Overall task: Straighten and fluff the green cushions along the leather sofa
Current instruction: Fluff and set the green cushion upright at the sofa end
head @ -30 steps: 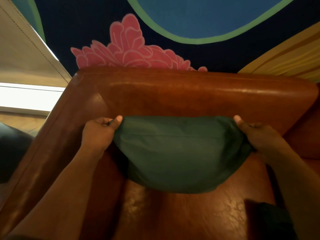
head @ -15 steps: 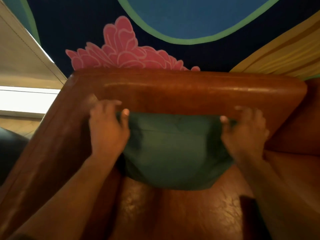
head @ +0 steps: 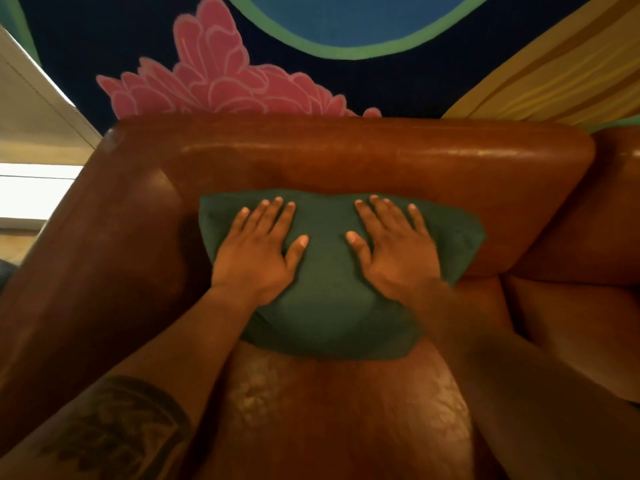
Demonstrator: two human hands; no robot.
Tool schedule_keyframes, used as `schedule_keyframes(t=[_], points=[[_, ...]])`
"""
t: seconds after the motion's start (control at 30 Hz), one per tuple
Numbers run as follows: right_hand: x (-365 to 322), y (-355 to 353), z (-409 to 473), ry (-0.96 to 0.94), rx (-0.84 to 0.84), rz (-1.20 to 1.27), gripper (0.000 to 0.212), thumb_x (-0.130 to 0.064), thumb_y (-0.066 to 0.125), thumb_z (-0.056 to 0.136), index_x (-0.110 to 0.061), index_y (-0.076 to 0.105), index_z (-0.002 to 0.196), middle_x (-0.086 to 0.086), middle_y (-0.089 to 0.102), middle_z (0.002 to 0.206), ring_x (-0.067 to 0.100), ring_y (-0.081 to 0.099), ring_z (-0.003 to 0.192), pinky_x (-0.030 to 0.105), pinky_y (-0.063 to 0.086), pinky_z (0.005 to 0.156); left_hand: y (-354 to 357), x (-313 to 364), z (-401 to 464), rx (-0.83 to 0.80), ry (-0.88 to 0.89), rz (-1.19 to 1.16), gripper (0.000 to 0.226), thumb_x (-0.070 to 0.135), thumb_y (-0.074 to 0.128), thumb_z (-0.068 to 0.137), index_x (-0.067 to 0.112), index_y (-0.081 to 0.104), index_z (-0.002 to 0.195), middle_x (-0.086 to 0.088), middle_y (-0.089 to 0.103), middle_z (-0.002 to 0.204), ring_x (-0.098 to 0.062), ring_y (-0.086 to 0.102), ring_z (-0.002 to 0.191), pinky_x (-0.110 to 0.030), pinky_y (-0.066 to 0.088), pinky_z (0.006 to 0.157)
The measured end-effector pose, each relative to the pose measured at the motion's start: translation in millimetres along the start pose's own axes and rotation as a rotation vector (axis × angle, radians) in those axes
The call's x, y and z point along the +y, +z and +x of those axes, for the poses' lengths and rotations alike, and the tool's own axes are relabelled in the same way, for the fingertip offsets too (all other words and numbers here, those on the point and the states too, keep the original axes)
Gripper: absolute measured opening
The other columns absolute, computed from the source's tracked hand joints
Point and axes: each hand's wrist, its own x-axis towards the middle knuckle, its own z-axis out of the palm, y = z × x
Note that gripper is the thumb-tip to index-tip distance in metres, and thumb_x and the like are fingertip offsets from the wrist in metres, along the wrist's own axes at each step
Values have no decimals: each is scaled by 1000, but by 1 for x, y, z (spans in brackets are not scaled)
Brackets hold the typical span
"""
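A dark green cushion (head: 329, 299) leans against the backrest of the brown leather sofa (head: 346, 157), its lower edge on the seat. My left hand (head: 259, 251) lies flat on the cushion's left half, fingers spread and pointing up. My right hand (head: 394, 251) lies flat on the right half in the same way. Both palms press on the fabric; neither hand grips it. The cushion's top corners stick out past my hands on either side.
The sofa's left armrest (head: 86, 254) rises beside the cushion. A second seat section (head: 571, 306) continues to the right. Behind the backrest is a painted wall with a pink flower (head: 214, 84). A bright window (head: 31, 188) is at the far left.
My hands let go of the cushion's top corners and moved inward onto its front face, palms flat. The cushion now rests against the backrest instead of hanging from my grip.
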Motion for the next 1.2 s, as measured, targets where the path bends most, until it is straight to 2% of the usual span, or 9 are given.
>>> schedule_keyframes(t=[0.2, 0.33, 0.43, 0.57, 0.7, 0.8, 0.97, 1.07, 1.2], points=[[29, -2, 6, 27, 68, -24, 74, -68, 20, 99, -23, 41, 154, 6, 43, 159, 24, 36, 149, 48, 16, 126, -1, -22, 1, -2, -50, 38, 76, 68, 9, 98, 26, 18, 162, 2, 16, 169, -17, 13, 156, -41, 3, 127], [64, -13, 1, 256, 135, -109, 62, -64, 28, 99, -19, 56, 131, 14, 63, 129, 36, 56, 124, 59, 27, 115, -4, -56, -2, -16, -371, 105, 73, 67, 16, 99, 22, 44, 148, -13, 47, 151, -35, 40, 142, -61, 17, 117], [81, -21, -6, 430, 104, 65, 52, -58, 32, 103, -14, 55, 118, 19, 61, 117, 46, 62, 105, 54, 48, 89, -10, -75, -1, -87, -541, -269, 59, 66, 35, 98, 16, 59, 119, -22, 62, 122, -45, 59, 115, -50, 46, 96], [83, -32, 2, 398, 192, 220, 41, -52, 44, 103, -13, 58, 97, 21, 65, 100, 48, 63, 93, 49, 50, 75, -24, -70, 14, 146, -626, -585, 32, 43, 68, 92, 12, 69, 101, -15, 74, 104, -35, 68, 104, -40, 52, 90], [89, -42, 13, 360, 200, 168, 42, -55, 49, 100, -15, 56, 89, 17, 60, 86, 45, 63, 85, 39, 40, 65, -49, -79, 29, 275, -612, -640, 19, 30, 80, 79, 22, 68, 91, -4, 74, 91, -24, 70, 86, -38, 58, 85], [90, -48, 24, 310, 217, 117, 42, -57, 56, 97, -17, 65, 104, 16, 66, 102, 44, 64, 92, 42, 46, 69, -63, -79, 38, 300, -533, -537, 18, 26, 82, 78, 20, 73, 91, 0, 70, 83, -20, 66, 77, -32, 54, 75], [89, -56, 39, 360, 142, 316, 31, -47, 64, 96, -22, 64, 113, 9, 59, 124, 32, 61, 107, 37, 47, 81, -60, -77, 55, 260, -655, -698, 23, 26, 86, 74, 14, 74, 91, -6, 73, 90, -25, 70, 86, -40, 59, 84], [84, -55, 18, 400, 263, 481, 29, -33, 65, 97, -18, 62, 122, 11, 54, 129, 28, 58, 111, 28, 39, 87, -42, -76, 48, 255, -750, -952, 18, 40, 83, 65, 26, 74, 74, 1, 74, 79, -27, 75, 83, -45, 63, 78], [76, -47, -15, 644, 216, 641, 47, -40, 64, 97, -8, 57, 132, 18, 59, 134, 35, 55, 126, 35, 42, 102, -15, -78, 8, 242, -817, -1150, 51, 68, 76, 71, 23, 75, 94, 3, 77, 95, -20, 74, 94, -43, 60, 89]])
